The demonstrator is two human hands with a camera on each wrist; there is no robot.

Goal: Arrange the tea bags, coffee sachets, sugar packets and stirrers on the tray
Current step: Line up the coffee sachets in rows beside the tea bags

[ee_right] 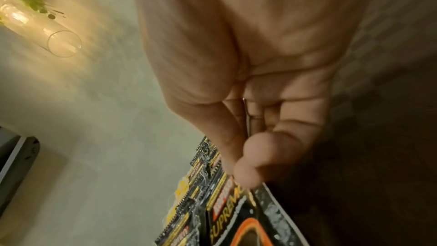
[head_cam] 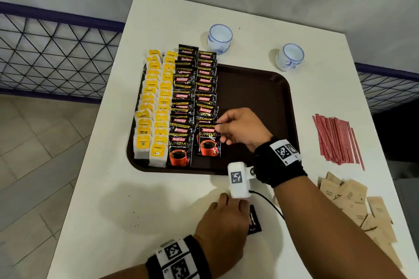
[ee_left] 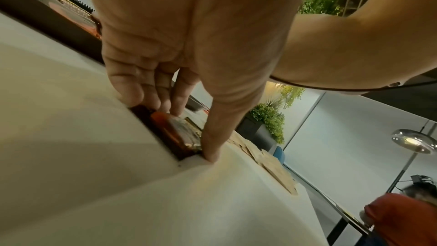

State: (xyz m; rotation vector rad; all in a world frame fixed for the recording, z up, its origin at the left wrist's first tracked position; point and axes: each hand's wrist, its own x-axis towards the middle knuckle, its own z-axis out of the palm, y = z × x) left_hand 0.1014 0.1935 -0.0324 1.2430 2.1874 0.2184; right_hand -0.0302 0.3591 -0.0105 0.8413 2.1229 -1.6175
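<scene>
A coffee sachet [head_cam: 209,140] is pinched at its top corner by the right hand [head_cam: 240,129], long axis toward 6 o'clock, while another sachet [ee_left: 176,134] is probably gripped by the left hand [head_cam: 223,222] on the bench [head_cam: 136,210].

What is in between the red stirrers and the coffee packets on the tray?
Between the stirrers and the coffee sachets, the head view shows bare brown tray, then a strip of white table. The right hand reaches over the tray there.

Glossy black foil coffee sachets [head_cam: 205,97]; matt dark-brown plastic tray [head_cam: 256,97]; smooth matt white tabletop [head_cam: 140,210]; matt brown paper sugar packets [head_cam: 360,206]; glazed ceramic cups [head_cam: 219,38].
</scene>
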